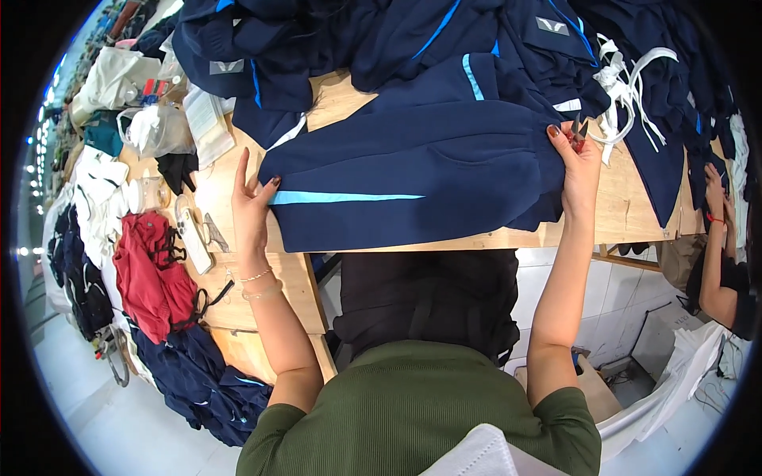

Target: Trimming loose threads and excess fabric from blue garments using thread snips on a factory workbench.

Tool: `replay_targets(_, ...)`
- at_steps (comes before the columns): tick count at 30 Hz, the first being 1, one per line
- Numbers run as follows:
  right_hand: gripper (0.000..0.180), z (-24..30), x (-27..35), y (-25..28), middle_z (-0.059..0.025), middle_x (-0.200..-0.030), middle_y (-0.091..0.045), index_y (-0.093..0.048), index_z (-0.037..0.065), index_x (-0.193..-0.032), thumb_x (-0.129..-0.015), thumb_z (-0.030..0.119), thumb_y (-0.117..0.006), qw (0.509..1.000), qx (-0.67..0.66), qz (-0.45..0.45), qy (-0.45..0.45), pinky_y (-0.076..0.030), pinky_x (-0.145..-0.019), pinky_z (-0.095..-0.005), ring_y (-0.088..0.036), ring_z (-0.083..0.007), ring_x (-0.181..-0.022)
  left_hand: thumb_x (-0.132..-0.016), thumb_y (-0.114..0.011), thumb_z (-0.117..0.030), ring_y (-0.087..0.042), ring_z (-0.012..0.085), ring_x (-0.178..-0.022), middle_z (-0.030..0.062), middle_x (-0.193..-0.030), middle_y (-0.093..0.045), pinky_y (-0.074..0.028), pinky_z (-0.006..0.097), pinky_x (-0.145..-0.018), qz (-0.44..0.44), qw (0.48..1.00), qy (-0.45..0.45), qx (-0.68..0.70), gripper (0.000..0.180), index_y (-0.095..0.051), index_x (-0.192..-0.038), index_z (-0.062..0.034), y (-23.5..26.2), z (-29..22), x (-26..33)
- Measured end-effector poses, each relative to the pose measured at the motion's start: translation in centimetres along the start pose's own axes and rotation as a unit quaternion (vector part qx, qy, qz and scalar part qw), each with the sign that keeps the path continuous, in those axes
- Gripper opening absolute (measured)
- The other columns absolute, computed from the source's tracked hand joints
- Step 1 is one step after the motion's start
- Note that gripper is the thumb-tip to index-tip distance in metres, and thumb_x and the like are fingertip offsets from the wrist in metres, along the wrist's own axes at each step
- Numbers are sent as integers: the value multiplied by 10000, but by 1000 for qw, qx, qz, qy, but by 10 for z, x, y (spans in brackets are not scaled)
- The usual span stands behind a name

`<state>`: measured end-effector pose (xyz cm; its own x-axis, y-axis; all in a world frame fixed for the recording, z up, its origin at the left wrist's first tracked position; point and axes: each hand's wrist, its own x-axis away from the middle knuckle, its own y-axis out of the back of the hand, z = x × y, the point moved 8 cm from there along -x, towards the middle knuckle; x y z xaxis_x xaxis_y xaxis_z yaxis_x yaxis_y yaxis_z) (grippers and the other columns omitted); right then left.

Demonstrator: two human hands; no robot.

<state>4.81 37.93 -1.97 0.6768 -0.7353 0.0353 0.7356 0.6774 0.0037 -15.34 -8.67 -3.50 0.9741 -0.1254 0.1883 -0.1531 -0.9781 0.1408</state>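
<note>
The person stands at a wooden table [635, 214] and holds a navy garment [413, 182] flat between both hands. The left hand [251, 205] lies open at the left edge of the cloth, the fingers spread wide and pointing upward, so that this end stays pressed on the wood. The right hand [579, 163] is at the opposite, gathered end — it grips the fabric with the fingers, and a small dark tool, probably thread snips [578, 133], seems to sit in the same hand, though it is too small to tell surely. Holding both ends like this keeps the cloth stretched and smooth, which probably makes the surface easy to look over.

The garment lies across the near part of the table, its lower edge at the table's front edge. It is dark navy, with one light blue stripe [345, 197] running from the left edge toward the middle. The right end looks bunched, like an elastic band.

Behind it a large pile of similar navy clothes [357, 40] covers the far side, with white drawstrings [627, 87] hanging out near the right hand. A red garment [151, 274] rests at the far left, and another person's hand [716, 190] touches the table at the right rim
</note>
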Motion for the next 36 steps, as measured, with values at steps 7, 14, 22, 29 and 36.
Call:
replay_targets(7,111,-6,-6,-11,64,-730,-537,-618,22,-845,-845,100,-698,996,82,28,-4,-369,-599,-167,-434,-17,-653,-796,-663,-45,-595,207,-816,99,-945,-588,-484,306,-723,52,912,-322,-250,224,-635,-1018,-36,-136,-82,63)
replay_targets(14,196,-4,-11,-12,49,-686,-530,-595,27,-826,-876,201,-671,990,124,67,-10,-323,-546,-175,-423,-16,-617,-742,-725,-62,-611,215,-826,54,-990,-612,-508,285,-684,52,863,-409,-293,294,-656,-1027,-54,-205,-46,69)
replay_targets(22,192,60,10,-15,-42,-746,-630,-563,18,-983,-941,206,-565,973,229,38,6,-382,-578,-198,-525,-71,-643,-749,-698,-23,-627,224,-784,48,-924,-656,-516,293,-683,-17,856,-434,-281,168,-653,-910,-39,-203,-38,68)
replay_targets(29,156,128,41,-85,-54,-883,-621,-637,11,-937,-784,23,-664,932,248,140,227,-458,-723,-248,-597,-154,-807,-793,-621,51,-634,182,-691,75,-885,-666,-494,246,-544,33,905,-376,-197,93,-610,-872,2,-192,-59,67)
replay_targets(36,132,117,50,-141,-33,-765,-554,-643,39,-851,-752,115,-688,785,420,257,377,-380,-698,-318,-507,-210,-759,-848,-604,22,-649,150,-659,110,-850,-674,-528,235,-586,64,934,-322,-141,71,-592,-917,34,-187,-68,67)
